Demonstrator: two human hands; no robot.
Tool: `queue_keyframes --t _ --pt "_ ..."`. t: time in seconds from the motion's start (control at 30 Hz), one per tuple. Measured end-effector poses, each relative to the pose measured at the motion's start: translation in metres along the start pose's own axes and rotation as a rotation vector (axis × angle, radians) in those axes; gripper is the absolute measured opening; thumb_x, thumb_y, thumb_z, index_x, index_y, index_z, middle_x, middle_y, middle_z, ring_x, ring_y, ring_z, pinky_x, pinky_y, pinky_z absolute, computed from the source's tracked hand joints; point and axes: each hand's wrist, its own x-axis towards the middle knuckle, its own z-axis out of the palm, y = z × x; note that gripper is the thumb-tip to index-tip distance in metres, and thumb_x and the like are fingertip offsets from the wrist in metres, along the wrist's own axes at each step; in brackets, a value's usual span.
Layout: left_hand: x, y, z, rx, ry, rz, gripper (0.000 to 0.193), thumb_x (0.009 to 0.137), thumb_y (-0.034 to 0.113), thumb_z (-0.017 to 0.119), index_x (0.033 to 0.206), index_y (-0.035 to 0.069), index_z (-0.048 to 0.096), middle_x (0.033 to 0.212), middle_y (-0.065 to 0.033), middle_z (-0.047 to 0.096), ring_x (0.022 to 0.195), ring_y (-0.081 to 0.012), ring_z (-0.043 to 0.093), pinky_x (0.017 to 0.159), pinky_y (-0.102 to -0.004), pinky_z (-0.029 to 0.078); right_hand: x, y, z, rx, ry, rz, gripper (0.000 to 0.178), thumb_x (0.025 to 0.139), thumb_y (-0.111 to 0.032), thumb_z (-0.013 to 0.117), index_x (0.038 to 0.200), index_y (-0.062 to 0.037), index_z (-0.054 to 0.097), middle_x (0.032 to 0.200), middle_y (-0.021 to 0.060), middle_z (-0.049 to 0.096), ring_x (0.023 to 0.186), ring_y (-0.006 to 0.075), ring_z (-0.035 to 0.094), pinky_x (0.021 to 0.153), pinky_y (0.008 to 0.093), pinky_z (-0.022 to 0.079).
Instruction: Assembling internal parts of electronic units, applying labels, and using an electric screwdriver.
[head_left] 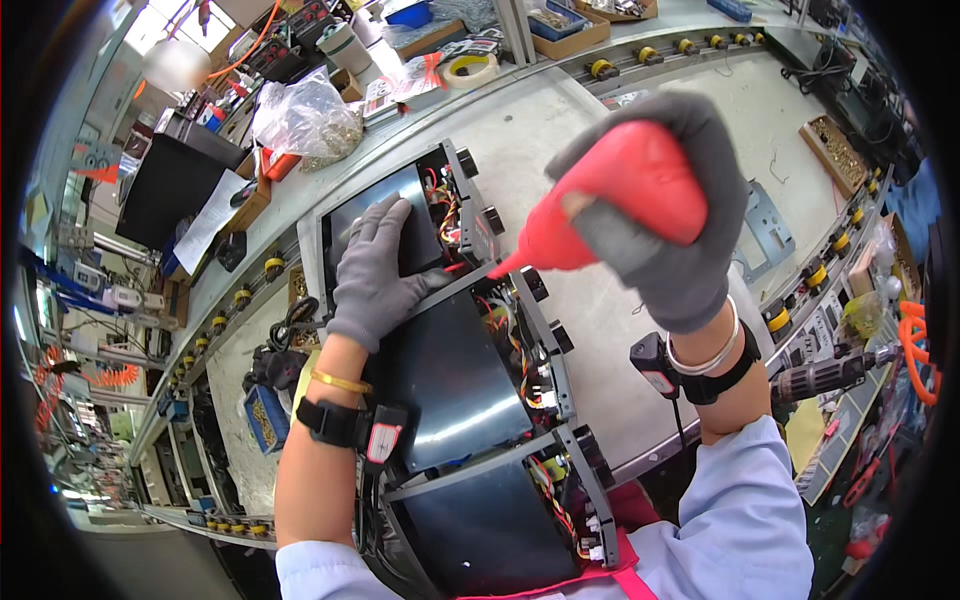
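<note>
Your two hands are apart, both in grey gloves. Your left hand (380, 268) lies palm down with its thumb spread, pressed flat across the far dark unit (418, 228) and gripping nothing that shows. Your right hand (690, 240) is wrapped around a red tool (630, 190) with a bulbous body and a tapering nozzle, slightly blurred. The nozzle points down to the left, its tip at the seam between the far unit and the middle dark unit (450, 375); you cannot tell whether it touches.

These two units and a near dark unit (490, 525) form a row along the left side of the pale workbench (625, 375), the near one by its front edge, against your body. Each has a glossy dark top, with coloured wires showing in an open strip on its right side.

Toward the workbench's right edge lie a flat metal plate (768, 228) and, near the far right corner, a shallow box (833, 157) of small brass-coloured parts.
</note>
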Motion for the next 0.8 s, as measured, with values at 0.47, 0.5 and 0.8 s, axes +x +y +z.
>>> queue_keyframes --t 0.47,0.5,0.8 --pt "0.001 0.001 0.006 -0.011 -0.007 -0.045 0.093 0.058 0.044 0.085 0.132 0.003 0.047 0.14 -0.0154 0.045 0.131 -0.031 0.041 0.109 -0.0391 0.036 -0.012 -0.014 0.022 -0.138 -0.273 -0.027 0.043 0.064 -0.018 0.081 0.096 -0.0054 0.055 0.082 0.0117 0.064 0.074 0.0313 0.067 0.066 0.0353 0.053" --pt "0.001 0.002 0.006 -0.014 -0.007 -0.042 0.093 0.058 0.044 0.085 0.132 0.003 0.047 0.14 -0.0154 0.045 0.131 -0.031 0.041 0.109 -0.0391 0.036 -0.013 -0.016 0.022 -0.14 -0.27 -0.067 0.042 0.065 -0.017 0.081 0.096 -0.0056 0.055 0.082 0.0117 0.064 0.073 0.0307 0.067 0.066 0.0351 0.053" --pt "-0.002 0.0 -0.002 0.022 -0.037 -0.088 0.088 0.062 0.037 0.085 0.135 0.004 0.046 0.141 -0.0153 0.045 0.133 -0.0314 0.04 0.11 -0.0388 0.034 -0.021 -0.059 -0.038 -0.19 -0.246 -0.067 0.042 0.071 -0.007 0.071 0.105 -0.0014 0.047 0.084 0.0111 0.064 0.069 0.0192 0.064 0.067 0.03 0.051"
